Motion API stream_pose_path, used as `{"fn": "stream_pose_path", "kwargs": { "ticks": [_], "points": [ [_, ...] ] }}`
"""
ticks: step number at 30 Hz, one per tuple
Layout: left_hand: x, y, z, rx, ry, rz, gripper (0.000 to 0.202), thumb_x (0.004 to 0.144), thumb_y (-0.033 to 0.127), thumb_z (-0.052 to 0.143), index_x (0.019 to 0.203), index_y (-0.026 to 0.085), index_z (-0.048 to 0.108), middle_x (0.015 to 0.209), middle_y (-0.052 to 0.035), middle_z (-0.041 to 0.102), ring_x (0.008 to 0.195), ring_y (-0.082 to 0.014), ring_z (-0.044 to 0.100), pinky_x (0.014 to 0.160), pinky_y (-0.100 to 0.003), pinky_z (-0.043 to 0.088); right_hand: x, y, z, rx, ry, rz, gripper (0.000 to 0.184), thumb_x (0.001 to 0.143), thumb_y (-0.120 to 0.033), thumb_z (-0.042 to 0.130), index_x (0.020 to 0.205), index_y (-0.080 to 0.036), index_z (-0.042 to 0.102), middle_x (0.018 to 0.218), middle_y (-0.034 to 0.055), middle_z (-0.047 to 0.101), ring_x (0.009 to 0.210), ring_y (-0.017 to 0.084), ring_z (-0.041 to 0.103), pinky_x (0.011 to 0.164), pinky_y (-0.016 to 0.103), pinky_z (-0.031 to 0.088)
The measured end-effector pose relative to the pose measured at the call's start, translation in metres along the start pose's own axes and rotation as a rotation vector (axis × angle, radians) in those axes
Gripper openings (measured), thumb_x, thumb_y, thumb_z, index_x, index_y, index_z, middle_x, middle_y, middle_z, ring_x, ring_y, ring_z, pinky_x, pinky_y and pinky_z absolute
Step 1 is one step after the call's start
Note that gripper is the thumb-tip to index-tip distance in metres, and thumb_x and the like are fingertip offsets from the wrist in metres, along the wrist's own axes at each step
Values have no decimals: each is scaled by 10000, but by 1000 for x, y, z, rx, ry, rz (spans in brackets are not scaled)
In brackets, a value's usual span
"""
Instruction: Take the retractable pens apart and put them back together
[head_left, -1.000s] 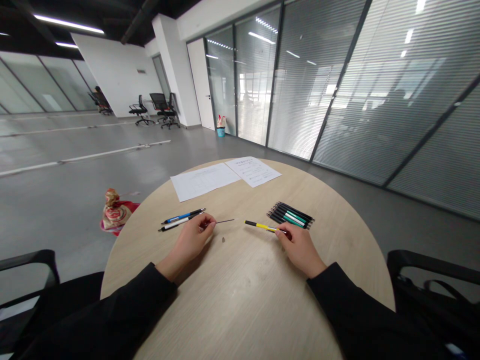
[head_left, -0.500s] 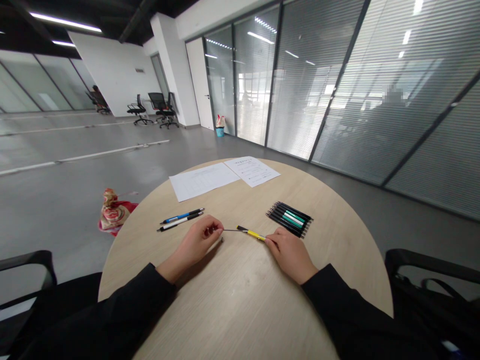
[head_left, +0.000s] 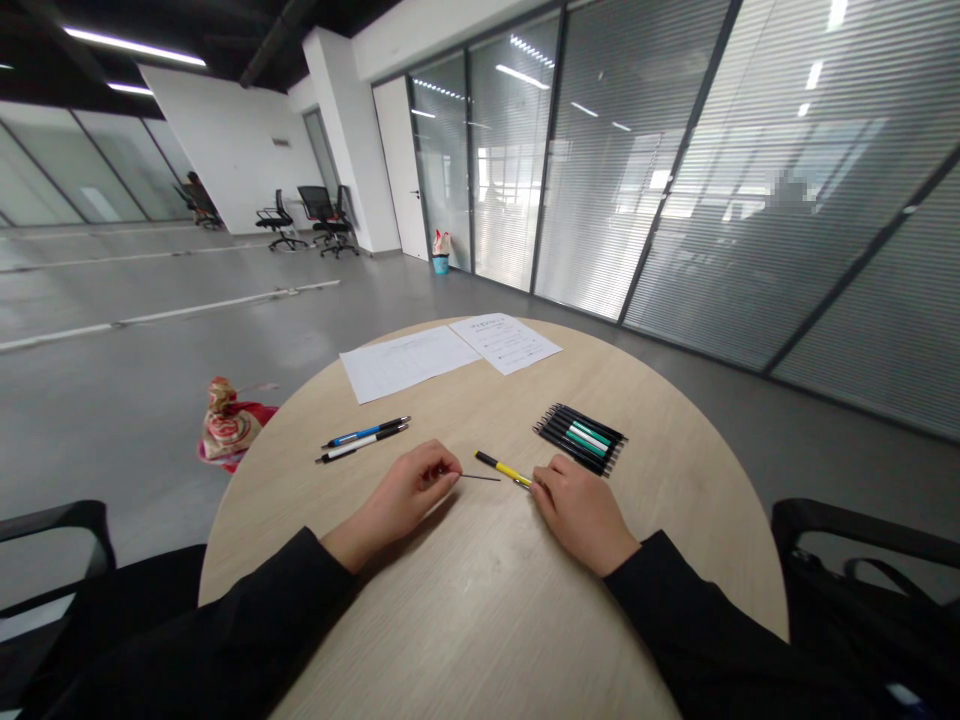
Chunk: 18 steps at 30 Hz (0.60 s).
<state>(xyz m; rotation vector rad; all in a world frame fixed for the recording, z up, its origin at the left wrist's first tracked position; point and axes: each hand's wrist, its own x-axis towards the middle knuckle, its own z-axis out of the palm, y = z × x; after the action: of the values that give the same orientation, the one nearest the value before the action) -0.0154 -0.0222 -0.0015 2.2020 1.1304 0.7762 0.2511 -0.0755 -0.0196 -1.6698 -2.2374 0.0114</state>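
Between the fingertips of my left hand (head_left: 409, 495) is a thin dark pen refill (head_left: 481, 478), its free end pointing right. My right hand (head_left: 581, 508) pinches the rear of a yellow pen (head_left: 508, 470) with a black front part, which slants up to the left. The refill's free end is close to the pen's barrel, a little below its black part; whether they touch I cannot tell. Both hands are low over the round wooden table (head_left: 480, 620).
Left of my left hand lie a blue pen (head_left: 364, 433) and a white pen (head_left: 364, 443). Beyond my right hand is a row of several black pens (head_left: 559, 415), some with green or white barrels. Two paper sheets (head_left: 409, 362) lie at the far edge. Chair armrests (head_left: 862, 530) flank the table.
The refill has come away from the pen's black end and now sits lower, beside the barrel. My left hand has shifted slightly right and down; my right hand has barely moved.
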Motion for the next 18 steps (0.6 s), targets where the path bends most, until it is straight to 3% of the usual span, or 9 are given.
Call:
{"fn": "stream_pose_path", "kwargs": {
  "ticks": [7,13,18],
  "points": [
    [0,3,1,0,-14,42,152,933,282,572,843,195,657,852,-50,642,778,-195,578,720,-309,450,-2,-5,0,205,55,-112,136,960,-213,593,1066,-184,672,1023,88,642,922,222,626,810,326,480],
    [-2,12,0,-56,-76,120,146,944,255,577,849,186,663,890,-52,667,835,-188,611,771,-304,467,-3,-5,3,339,87,-179,91,962,-159,572,969,-178,660,982,70,634,890,204,616,808,324,477],
    [-1,7,0,-43,-78,141,147,952,245,567,861,187,666,905,-49,674,843,-181,617,784,-303,473,-3,-4,5,401,87,-188,123,950,-120,571,899,-192,657,945,50,615,857,185,599,783,308,471]
  ]
}}
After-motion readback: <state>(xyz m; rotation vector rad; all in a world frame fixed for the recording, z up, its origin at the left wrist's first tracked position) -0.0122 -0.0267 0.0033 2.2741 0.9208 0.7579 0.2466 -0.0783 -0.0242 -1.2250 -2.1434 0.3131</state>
